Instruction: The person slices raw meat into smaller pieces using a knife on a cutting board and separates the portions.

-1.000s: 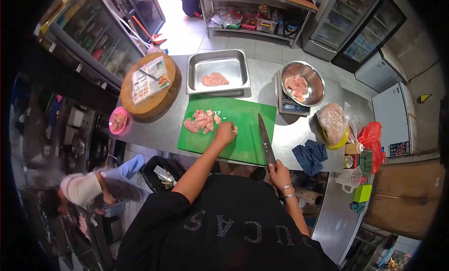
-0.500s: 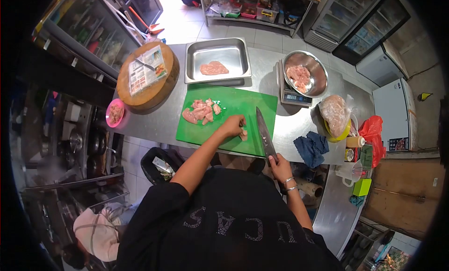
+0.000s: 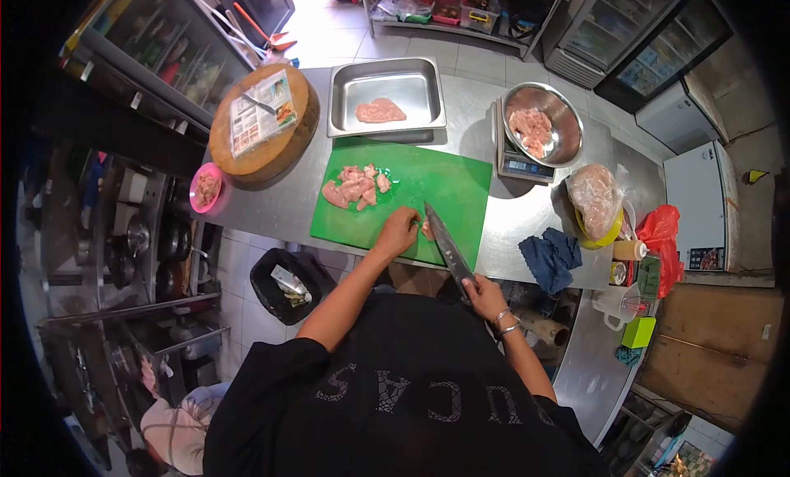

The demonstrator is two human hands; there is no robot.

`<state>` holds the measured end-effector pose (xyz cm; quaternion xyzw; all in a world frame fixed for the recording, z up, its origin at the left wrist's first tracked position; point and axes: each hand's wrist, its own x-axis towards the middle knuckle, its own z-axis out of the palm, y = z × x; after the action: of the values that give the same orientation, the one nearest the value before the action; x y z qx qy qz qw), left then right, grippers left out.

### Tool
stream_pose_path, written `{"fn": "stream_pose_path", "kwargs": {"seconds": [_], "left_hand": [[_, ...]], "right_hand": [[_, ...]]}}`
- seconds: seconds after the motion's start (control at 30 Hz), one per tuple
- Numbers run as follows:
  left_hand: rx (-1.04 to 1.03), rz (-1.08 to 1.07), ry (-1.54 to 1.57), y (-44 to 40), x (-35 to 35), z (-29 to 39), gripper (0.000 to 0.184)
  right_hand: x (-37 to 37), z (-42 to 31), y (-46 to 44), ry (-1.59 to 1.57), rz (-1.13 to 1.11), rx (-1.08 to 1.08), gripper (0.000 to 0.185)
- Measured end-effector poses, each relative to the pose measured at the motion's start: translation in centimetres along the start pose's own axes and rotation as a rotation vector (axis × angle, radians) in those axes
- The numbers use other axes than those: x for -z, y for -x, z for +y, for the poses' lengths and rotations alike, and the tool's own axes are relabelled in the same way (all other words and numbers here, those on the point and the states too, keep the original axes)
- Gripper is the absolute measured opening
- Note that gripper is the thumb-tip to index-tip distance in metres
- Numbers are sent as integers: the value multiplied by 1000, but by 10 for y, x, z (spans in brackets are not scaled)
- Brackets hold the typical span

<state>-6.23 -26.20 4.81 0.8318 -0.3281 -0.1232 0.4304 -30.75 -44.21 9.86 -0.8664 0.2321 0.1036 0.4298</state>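
Note:
My right hand (image 3: 484, 294) is wrapped round the handle of a large knife (image 3: 448, 248). The blade slants across the green cutting board (image 3: 362, 230), its tip beside a small piece of meat (image 3: 426, 229). My left hand (image 3: 401, 230) has its fingers bent together at the left side of that piece; whether they grip it is hard to see. Several cut meat chunks (image 3: 355, 186) lie on the board's left part. Behind the board, a steel tray (image 3: 420, 90) holds one flat meat piece (image 3: 381, 111).
A steel bowl (image 3: 569, 123) of meat rests on a scale (image 3: 527, 169). Bagged meat (image 3: 594, 199) and a blue cloth (image 3: 549, 260) lie at right. At left are a round wooden block (image 3: 284, 144) and pink bowl (image 3: 205, 174). Another person (image 3: 177, 432) is at lower left.
The knife has swung left, its tip now by the small meat piece. My left hand has shifted slightly left of that piece. The other person has moved lower in view.

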Motion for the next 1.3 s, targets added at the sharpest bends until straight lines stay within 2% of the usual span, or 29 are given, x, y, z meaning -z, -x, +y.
{"fn": "stream_pose_path", "kwargs": {"seconds": [0.17, 0.23, 0.37, 0.47, 0.53, 0.57, 0.63, 0.77, 0.83, 1.0, 1.17, 1.27, 1.3], "left_hand": [[64, 32, -98, -5, -14, 22, 15], [-16, -8, -179, -7, -17, 31, 17], [-31, -55, -104, -13, -38, 25, 21], [30, -56, 25, -16, -33, 27, 24], [318, -25, 286, -12, -14, 40, 14], [317, -33, 287, -10, -13, 31, 14], [117, 14, -41, -6, -18, 8, 17], [104, 49, 3, 3, -13, 14, 12], [-40, -1, 2, 4, -7, 24, 9], [-29, 2, 9, 5, -16, 16, 7], [-17, -22, 17, 3, -15, 23, 5], [1, 22, -21, 11, -23, 18, 13], [-2, 110, -35, 15, -27, 21, 16]], "right_hand": [[-6, 4, 1, 74, 118, -99, 41], [-4, -1, 5, 63, 131, -131, 41], [-1, -7, 10, 90, 138, -101, 40], [5, -13, 11, 90, 144, -103, 40], [5, -13, 13, 78, 152, -103, 41], [5, -12, 14, 121, 128, -88, 39], [5, -13, 18, 167, 99, -75, 38], [7, -26, 23, 364, 70, -38, 31], [13, -35, 26, 411, 44, -46, 29], [17, -40, 21, 469, -1, 5, 28], [-30, -17, -21, 385, 33, 29, 28], [-26, -17, -26, 303, 75, 44, 27], [-20, -19, -21, 267, 96, 45, 27]]}}
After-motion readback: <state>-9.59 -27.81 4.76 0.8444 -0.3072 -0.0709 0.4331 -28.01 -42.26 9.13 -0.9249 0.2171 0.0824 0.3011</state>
